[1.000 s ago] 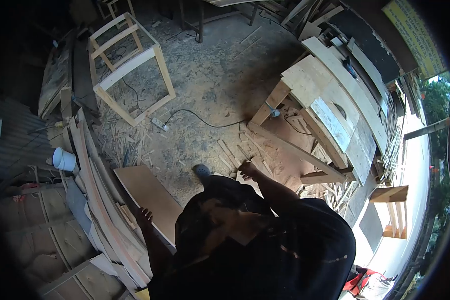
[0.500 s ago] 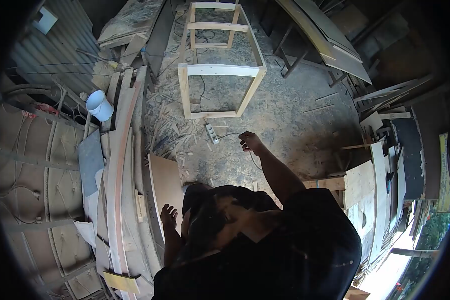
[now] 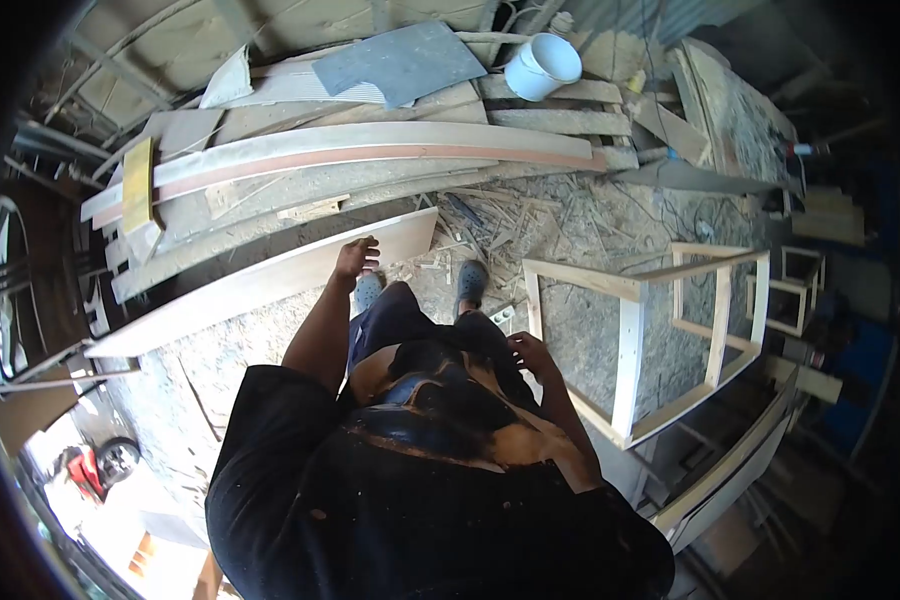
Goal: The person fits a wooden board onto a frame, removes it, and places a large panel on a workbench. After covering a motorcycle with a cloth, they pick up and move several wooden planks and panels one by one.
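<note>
My left hand (image 3: 358, 257) reaches forward over the near side of a long plywood board (image 3: 240, 300) that stands on edge, its fingers loosely bent and apart with nothing in them. My right hand (image 3: 530, 353) hangs beside my right thigh, fingers half curled, with no cord showing in it. Just ahead of it, a white power strip (image 3: 503, 316) lies on the floor, partly hidden by my leg. To the right of this hand stands an open wooden frame (image 3: 631, 360) of pale bars.
Past the plywood lies a stack of long planks (image 3: 370, 150), with a grey sheet (image 3: 400, 62) and a white bucket (image 3: 542, 68) on top. Wood scraps (image 3: 510, 225) litter the floor around my shoes. More boards (image 3: 730, 475) lean at the lower right.
My view and body have turned left, toward the plywood and plank stack. My right hand, earlier out in front on the power strip's cord, is now drawn back beside my leg; my left hand is extended forward.
</note>
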Available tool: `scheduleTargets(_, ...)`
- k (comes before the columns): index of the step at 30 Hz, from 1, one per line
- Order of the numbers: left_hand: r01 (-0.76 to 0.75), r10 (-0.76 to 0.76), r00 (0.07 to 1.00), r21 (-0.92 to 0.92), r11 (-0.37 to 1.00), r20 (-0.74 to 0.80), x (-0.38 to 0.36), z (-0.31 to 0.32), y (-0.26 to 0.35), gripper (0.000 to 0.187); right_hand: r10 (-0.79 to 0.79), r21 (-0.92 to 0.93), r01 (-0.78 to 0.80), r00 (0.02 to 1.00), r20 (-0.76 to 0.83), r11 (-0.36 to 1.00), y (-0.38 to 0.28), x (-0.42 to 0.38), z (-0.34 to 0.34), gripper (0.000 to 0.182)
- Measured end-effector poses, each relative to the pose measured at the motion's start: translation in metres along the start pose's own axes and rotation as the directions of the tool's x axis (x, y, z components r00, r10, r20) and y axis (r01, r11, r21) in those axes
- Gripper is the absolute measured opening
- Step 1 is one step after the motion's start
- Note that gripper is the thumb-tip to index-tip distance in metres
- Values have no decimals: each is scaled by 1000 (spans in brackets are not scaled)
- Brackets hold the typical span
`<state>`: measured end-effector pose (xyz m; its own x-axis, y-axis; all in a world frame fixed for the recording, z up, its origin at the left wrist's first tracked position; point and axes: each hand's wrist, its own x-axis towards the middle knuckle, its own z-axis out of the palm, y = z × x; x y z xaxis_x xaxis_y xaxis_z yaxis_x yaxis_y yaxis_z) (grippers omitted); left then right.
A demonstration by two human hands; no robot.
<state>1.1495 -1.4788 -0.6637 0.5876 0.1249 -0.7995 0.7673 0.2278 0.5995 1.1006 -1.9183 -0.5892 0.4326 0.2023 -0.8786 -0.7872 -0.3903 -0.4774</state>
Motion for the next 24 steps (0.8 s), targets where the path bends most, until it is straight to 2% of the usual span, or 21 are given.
scheduleTargets(2,-69,32,987,-230,971,-159,-1,17,-24,41,27,-207,-10,996,80,978,-14,32,-49,25)
scheduleTargets(3,7,-68,980,-305,952,-189,-5,28,-36,42,88,-342,-54,992,85,938,-24,47,-79,22)
scheduleTargets(4,67,-157,966,-385,920,-207,-10,37,-46,42,34,-421,-16,999,37,907,-44,53,-97,23)
scheduleTargets(6,109,-167,979,-382,918,-120,-11,50,-60,43,16,-289,-4,999,39,957,-107,37,-106,23)
scheduleTargets(7,119,-184,974,-387,914,-134,-6,52,-63,45,10,-320,5,999,46,947,-135,37,-111,23)
scheduleTargets(9,117,-225,957,-468,876,-181,11,54,-68,46,-63,-246,92,990,125,965,-158,39,-113,22)
scheduleTargets(13,105,-344,899,-630,770,-271,81,39,-94,61,86,-470,-6,985,148,883,-144,52,-113,22)
scheduleTargets(16,48,-446,846,-791,610,-292,132,26,-80,75,188,-646,-77,976,105,760,-125,50,-104,25)
scheduleTargets(18,-18,-524,805,-894,448,-278,194,22,-112,80,272,-648,-172,961,56,742,-115,46,-107,26)
scheduleTargets(20,-78,-583,741,-905,418,-333,220,30,-100,76,327,-654,-246,945,3,716,-107,46,-120,26)
scheduleTargets(22,-67,-617,717,-913,402,-324,244,39,-97,76,370,-632,-314,928,-47,708,-109,46,-128,26)
scheduleTargets(23,-110,-659,671,-924,365,-340,257,46,-98,78,377,-647,-326,924,-63,689,-111,49,-131,26)
scheduleTargets(24,-84,-733,558,-905,417,-390,272,52,-99,73,373,-655,-333,924,-85,678,-117,50,-131,26)
